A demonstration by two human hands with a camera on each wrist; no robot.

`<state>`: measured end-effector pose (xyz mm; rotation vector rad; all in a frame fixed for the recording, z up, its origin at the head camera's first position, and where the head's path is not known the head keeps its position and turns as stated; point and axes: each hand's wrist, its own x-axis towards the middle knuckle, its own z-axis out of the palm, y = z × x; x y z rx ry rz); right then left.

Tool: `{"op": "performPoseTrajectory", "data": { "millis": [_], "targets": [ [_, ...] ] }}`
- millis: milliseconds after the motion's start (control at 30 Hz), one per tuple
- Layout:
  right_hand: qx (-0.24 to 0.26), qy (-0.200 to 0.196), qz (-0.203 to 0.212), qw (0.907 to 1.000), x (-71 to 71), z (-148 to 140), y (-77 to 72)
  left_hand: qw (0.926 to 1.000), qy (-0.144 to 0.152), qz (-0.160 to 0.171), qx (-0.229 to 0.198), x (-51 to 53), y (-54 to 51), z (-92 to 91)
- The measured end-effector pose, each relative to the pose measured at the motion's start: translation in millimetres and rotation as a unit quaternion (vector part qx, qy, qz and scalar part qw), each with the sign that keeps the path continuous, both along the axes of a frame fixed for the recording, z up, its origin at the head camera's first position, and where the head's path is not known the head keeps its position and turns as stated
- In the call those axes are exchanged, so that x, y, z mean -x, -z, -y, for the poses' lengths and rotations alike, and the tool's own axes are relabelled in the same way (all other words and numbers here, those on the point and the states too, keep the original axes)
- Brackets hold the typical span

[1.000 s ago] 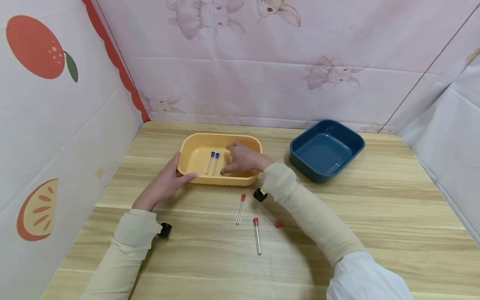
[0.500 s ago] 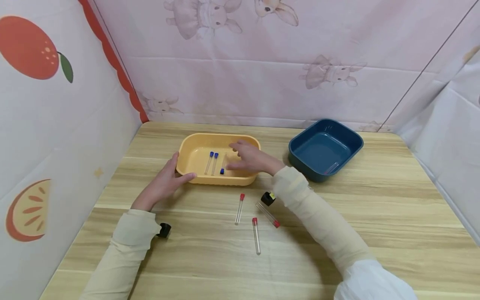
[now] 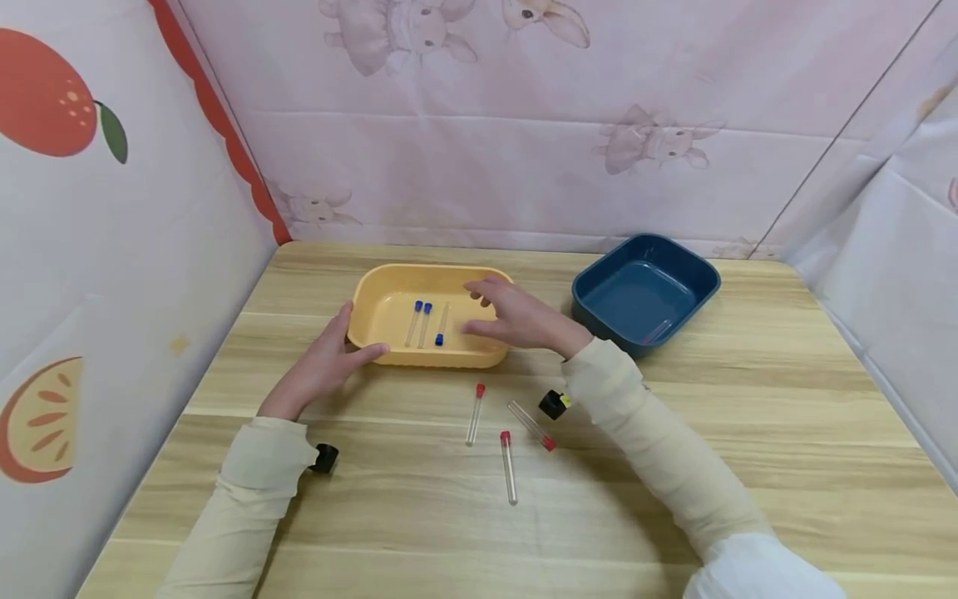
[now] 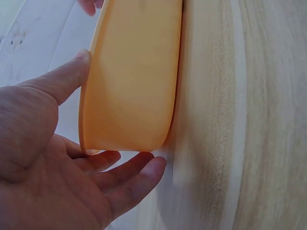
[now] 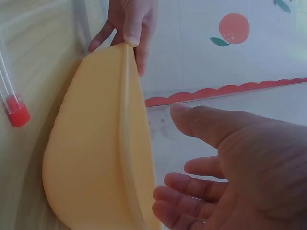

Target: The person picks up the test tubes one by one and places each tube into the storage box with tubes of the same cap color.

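Observation:
A yellow tray holds three clear tubes with blue caps; one, its cap toward the front, lies reversed beside the other two. My left hand holds the tray's left front corner; in the left wrist view that hand has its thumb at the rim and fingers against the end wall of the tray. Over the tray's right part hovers my right hand, thumb and fingers spread, holding nothing. The right wrist view shows the same hand loosely bent beside the tray.
Three red-capped tubes lie on the wooden table in front of the tray: one at left, one nearest, one slanted. A dark blue tray stands at the back right; something thin and reddish shows inside it. Patterned cloth walls surround the table.
My right hand has let go of the third blue-capped tube, which now lies in the yellow tray, and has moved slightly right. My left hand keeps its place at the corner.

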<state>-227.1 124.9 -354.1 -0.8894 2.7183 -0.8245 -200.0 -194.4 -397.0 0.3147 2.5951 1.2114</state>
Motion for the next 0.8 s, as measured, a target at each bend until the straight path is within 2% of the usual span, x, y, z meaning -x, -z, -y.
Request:
{"op": "performPoseTrajectory", "data": {
  "millis": [200,433,800],
  "targets": [
    [0.012,-0.002,-0.005,0.9999,-10.2,-11,-8.3,1.0,-0.002,0.003,0.005,1.8,0.8,0.7],
    [0.034,0.004,-0.016,0.9993,-21.4,-37,-17.3,0.9999,-0.007,0.009,0.011,2.2,-0.2,1.6],
    [0.028,0.064,-0.044,0.9966,-35.8,-84,-28.4,0.9999,-0.003,0.01,0.012,1.5,-1.5,1.6]
  ]
}}
